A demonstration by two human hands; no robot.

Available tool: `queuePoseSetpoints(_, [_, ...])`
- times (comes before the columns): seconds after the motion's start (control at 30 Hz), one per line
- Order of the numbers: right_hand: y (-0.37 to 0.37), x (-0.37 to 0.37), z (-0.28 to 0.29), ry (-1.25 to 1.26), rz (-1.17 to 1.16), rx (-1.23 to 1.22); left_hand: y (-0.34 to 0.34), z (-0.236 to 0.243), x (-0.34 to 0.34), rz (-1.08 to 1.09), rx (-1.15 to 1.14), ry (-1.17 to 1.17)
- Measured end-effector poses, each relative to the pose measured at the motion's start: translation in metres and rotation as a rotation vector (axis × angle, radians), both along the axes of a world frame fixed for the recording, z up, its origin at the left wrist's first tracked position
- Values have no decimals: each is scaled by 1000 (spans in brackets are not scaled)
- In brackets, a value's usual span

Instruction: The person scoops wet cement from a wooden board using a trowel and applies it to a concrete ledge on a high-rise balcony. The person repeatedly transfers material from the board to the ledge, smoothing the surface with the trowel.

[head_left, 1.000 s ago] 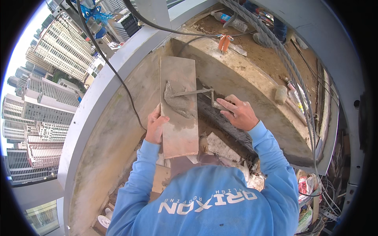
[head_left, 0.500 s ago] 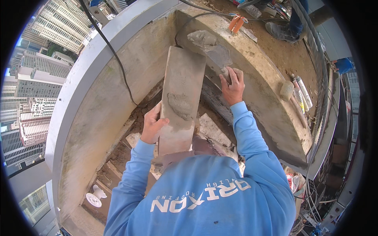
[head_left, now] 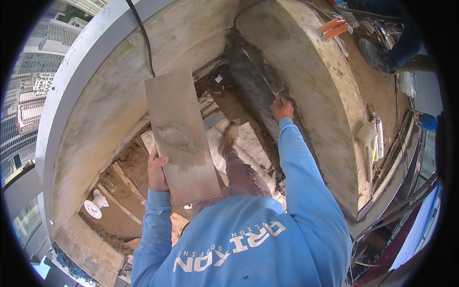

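My left hand (head_left: 158, 171) grips the lower left edge of a long grey board (head_left: 173, 103), its thumb lying on the face. A patch of wet mortar (head_left: 177, 137) sits on the middle of that board. My right hand (head_left: 283, 109) is closed round the handle of a trowel (head_left: 278, 92), reaching forward to the inner face of the concrete wall (head_left: 311, 91) on the right. The trowel's blade is hard to make out against a dark, damp-looking strip there. Below, a boot (head_left: 231, 134) stands among pale slabs (head_left: 251, 143) between the walls.
A curved parapet (head_left: 60, 100) runs along the left, with tall buildings beyond. A black cable (head_left: 142, 36) hangs over it. A white spool (head_left: 95, 204) lies at lower left. On the right ledge are orange-handled tools (head_left: 334, 27) and sealant tubes (head_left: 379, 138). Another person's shoe (head_left: 375, 56) is at upper right.
The board has shifted left and down with my left hand. My right hand has lowered slightly, and the mortar-loaded trowel, earlier beyond the board, is now at the right wall. The view has turned.
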State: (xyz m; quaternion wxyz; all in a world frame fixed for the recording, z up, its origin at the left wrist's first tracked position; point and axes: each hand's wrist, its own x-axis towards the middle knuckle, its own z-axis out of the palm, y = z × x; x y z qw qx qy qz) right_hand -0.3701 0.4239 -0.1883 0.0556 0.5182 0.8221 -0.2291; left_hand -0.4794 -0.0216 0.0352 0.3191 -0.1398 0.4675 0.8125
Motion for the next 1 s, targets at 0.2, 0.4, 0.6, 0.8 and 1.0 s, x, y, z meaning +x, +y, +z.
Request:
queuePoseSetpoints(0.2, [13,-26,-3,-142,-196,-214,-13,-1,20,66,-60,-31])
queuePoseSetpoints(0.4, [19,-6,-8,-171,-250,-210,-10,3,15,90,-51,-28])
queuePoseSetpoints(0.6, [31,56,-61,-119,-366,-359,2,3,9,72,-6,-21])
queuePoseSetpoints(0.8, [-9,86,6,-164,-264,-140,-1,1,5,63,-25,2])
queuePoseSetpoints(1.0, [-40,-4,33,-10,28,-101,8,1,2,50,-33,-27])
